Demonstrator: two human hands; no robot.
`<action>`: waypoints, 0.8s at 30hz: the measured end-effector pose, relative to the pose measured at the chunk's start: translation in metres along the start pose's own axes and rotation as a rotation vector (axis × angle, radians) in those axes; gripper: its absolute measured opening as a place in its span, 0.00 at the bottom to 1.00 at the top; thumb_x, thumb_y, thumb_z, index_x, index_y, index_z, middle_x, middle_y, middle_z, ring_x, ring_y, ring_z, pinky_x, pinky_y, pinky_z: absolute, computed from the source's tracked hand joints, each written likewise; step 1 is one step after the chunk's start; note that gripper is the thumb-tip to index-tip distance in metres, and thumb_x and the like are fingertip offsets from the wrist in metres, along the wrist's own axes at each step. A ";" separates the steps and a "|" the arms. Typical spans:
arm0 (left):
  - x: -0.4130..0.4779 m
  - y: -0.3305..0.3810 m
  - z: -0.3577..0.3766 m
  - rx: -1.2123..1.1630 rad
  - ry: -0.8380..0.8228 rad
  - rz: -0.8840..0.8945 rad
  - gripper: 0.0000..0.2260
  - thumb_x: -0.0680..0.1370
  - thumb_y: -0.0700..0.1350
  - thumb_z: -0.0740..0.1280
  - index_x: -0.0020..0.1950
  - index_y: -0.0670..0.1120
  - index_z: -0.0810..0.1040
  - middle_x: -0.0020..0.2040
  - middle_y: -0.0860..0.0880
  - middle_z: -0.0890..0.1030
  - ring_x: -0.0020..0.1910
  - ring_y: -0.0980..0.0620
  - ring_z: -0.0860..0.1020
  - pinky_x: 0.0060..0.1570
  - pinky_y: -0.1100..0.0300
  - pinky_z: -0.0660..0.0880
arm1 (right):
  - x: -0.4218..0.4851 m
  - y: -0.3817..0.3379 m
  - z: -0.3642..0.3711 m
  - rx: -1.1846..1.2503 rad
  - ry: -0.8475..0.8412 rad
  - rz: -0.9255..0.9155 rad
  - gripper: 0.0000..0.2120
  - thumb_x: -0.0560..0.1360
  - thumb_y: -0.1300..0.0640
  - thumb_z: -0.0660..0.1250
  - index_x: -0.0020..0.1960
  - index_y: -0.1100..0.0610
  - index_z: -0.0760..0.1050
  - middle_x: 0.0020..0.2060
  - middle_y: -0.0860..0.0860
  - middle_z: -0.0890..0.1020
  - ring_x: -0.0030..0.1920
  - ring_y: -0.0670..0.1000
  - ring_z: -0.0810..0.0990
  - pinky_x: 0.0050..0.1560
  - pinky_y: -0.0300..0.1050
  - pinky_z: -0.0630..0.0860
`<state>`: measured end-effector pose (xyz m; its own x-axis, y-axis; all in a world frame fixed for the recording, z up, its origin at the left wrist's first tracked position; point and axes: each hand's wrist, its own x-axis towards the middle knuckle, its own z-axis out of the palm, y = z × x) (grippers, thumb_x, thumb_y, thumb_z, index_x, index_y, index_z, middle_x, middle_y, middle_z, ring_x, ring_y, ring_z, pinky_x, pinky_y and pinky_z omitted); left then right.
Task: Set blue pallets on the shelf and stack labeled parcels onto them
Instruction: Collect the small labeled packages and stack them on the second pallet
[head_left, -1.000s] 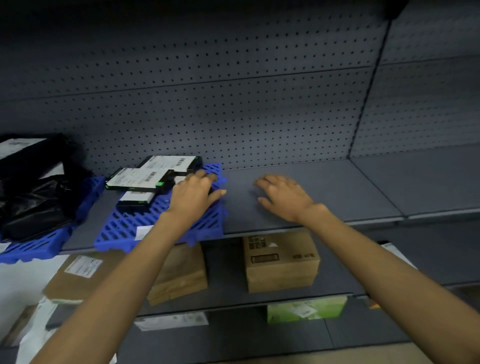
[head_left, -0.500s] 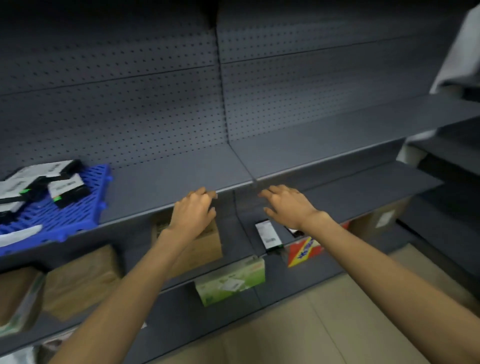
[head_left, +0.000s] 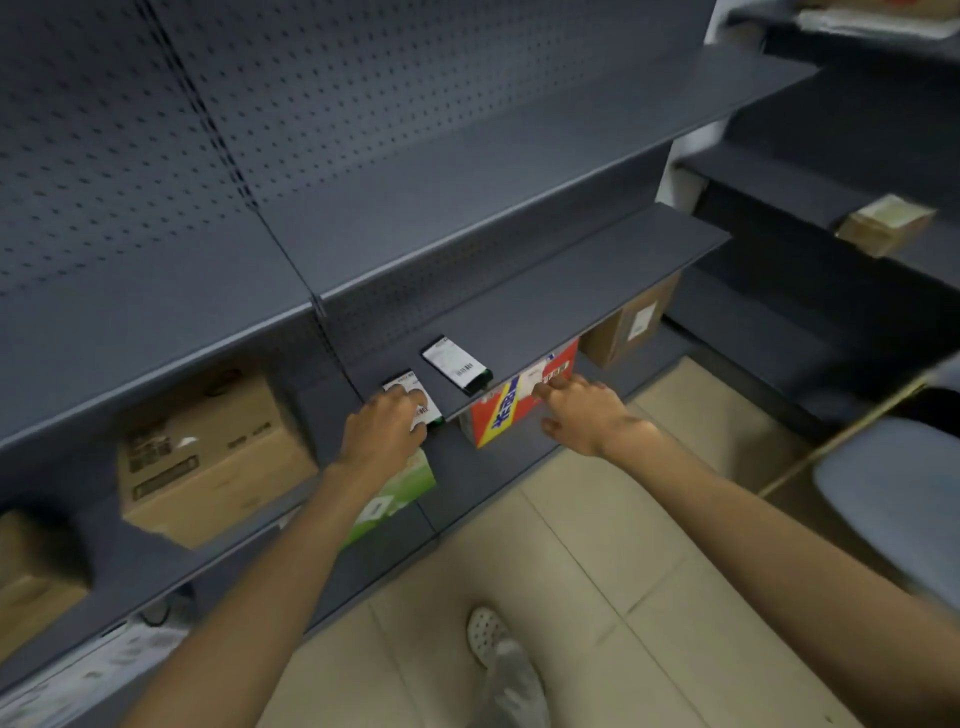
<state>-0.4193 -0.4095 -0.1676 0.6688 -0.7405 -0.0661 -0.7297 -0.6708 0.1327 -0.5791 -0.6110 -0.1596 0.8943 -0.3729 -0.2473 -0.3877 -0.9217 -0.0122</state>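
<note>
From the head camera, the person had turned right, away from the blue pallet, now out of sight. The left hand (head_left: 387, 431) curled onto a small labeled parcel (head_left: 413, 397) on the shelf (head_left: 571, 291); the right hand (head_left: 582, 410), loosely spread, touched a red box (head_left: 511, 410). More stock for the pallet, I'd guess.

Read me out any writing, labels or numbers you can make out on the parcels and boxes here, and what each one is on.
None can be read in full.
Flat black parcel: white label with a barcode, too small.
Parcel under the left hand: white label, blurred.
Red box by the right hand: blue characters on a yellow stripe, blurred.
Big cardboard box: dark print, blurred.
Green box: white label, unreadable.
</note>
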 end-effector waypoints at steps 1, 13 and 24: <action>0.010 0.001 0.010 -0.007 -0.010 -0.002 0.16 0.78 0.45 0.65 0.66 0.50 0.75 0.63 0.47 0.76 0.61 0.44 0.75 0.49 0.46 0.76 | 0.009 0.005 0.007 -0.005 -0.015 0.002 0.22 0.79 0.50 0.60 0.71 0.56 0.67 0.66 0.56 0.73 0.66 0.59 0.72 0.63 0.53 0.71; 0.114 -0.028 0.112 -0.128 -0.179 -0.224 0.17 0.79 0.47 0.64 0.68 0.50 0.73 0.65 0.47 0.74 0.61 0.42 0.76 0.52 0.46 0.76 | 0.163 0.022 0.072 -0.043 -0.204 -0.056 0.21 0.81 0.50 0.59 0.72 0.57 0.65 0.65 0.57 0.74 0.63 0.58 0.74 0.59 0.52 0.72; 0.168 -0.049 0.233 -0.309 -0.176 -0.531 0.30 0.80 0.52 0.64 0.79 0.49 0.57 0.78 0.41 0.55 0.78 0.41 0.50 0.72 0.45 0.63 | 0.302 0.019 0.182 0.270 -0.249 -0.081 0.37 0.80 0.48 0.62 0.80 0.60 0.47 0.77 0.59 0.55 0.76 0.60 0.56 0.72 0.54 0.61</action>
<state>-0.3040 -0.5104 -0.4154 0.8753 -0.3233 -0.3595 -0.2126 -0.9252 0.3144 -0.3573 -0.7219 -0.4108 0.8557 -0.2324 -0.4624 -0.3929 -0.8733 -0.2881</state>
